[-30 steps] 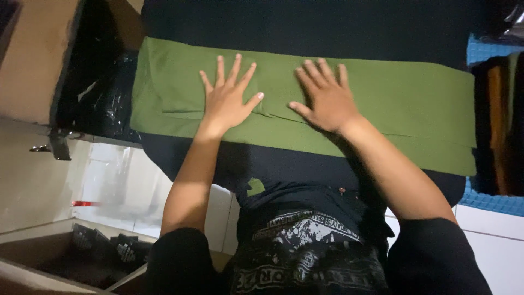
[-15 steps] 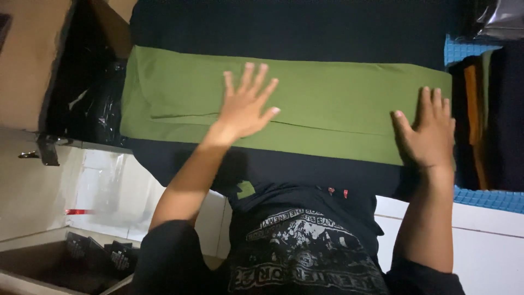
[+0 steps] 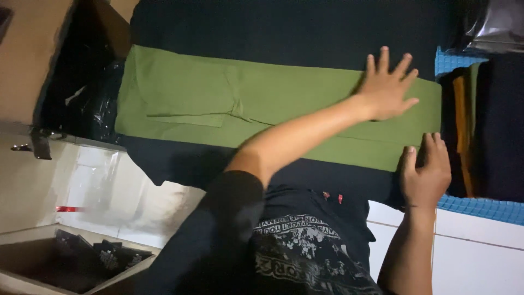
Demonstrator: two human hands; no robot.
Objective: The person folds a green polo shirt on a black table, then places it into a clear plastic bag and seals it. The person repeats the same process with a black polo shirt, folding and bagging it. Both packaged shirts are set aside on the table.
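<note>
Head view, folded green cloth (image 3: pixel 240 104) lying flat across a dark table cover (image 3: pixel 295 27), left hand (image 3: pixel 388 87) now moved across to the cloth's right end, fingers spread flat, right hand (image 3: pixel 427 172) still at the near right corner, fingers together, blue mat (image 3: pixel 480 207) beside.

Folded stack (image 3: pixel 475 125) crowds right, left cloth (image 3: pixel 180 93) free
</note>
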